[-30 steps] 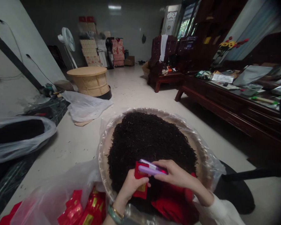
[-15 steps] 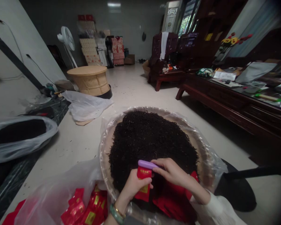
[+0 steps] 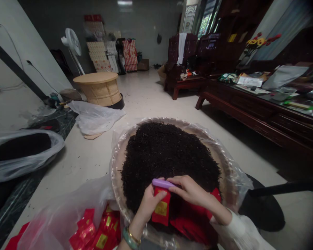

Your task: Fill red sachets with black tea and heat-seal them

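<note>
My left hand grips a small red packet with gold print, its thumb across the front near the top. Across the packet's top edge lies a slim purple bag sealer, pinched between the thumb and fingers of my right hand. Both hands are over the near side of a large round tray lined with clear plastic. A broad heap of dark, twisted tea leaves fills most of it. More red packets lie under my right forearm, partly hidden by it.
At lower left, a clear plastic bag contains several red and gold packets. Another plastic-lined container of dark leaves stands at far left. A black stand base is right of the tray. Beyond are a wooden table and a round woven drum.
My left thumb has moved up the packet, uncovering its gold label. The purple sealer has shifted slightly left along the top edge, with my right hand still on it.
</note>
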Demonstrator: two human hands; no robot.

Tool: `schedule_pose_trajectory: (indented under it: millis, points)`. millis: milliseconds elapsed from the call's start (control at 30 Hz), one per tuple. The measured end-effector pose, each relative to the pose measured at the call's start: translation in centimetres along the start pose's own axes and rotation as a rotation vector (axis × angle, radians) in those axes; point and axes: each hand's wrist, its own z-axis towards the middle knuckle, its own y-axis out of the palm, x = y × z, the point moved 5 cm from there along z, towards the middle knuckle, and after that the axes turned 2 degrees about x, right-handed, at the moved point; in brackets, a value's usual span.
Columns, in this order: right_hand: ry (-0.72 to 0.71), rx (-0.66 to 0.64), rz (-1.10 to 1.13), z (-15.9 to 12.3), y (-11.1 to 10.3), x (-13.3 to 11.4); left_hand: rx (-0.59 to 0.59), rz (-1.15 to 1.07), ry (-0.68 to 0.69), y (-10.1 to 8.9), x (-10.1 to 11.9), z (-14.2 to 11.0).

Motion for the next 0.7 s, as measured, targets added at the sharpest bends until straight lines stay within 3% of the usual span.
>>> schedule_pose_trajectory:
  millis: [100, 433, 700]
  points:
    - [-0.007, 0.003, 0.009, -0.1, -0.1, -0.1, 0.043, -0.118, 0.061, -0.1, 1.0, 0.3]
    - [0.078, 0.070, 0.000, 0.3, 1.0, 0.7, 0.117, -0.071, 0.088, 0.3, 0.6, 0.4]
    - [0.044, 0.100, 0.011, 0.5, 1.4, 0.9, 0.125, -0.083, 0.073, 0.5, 1.2, 0.3]
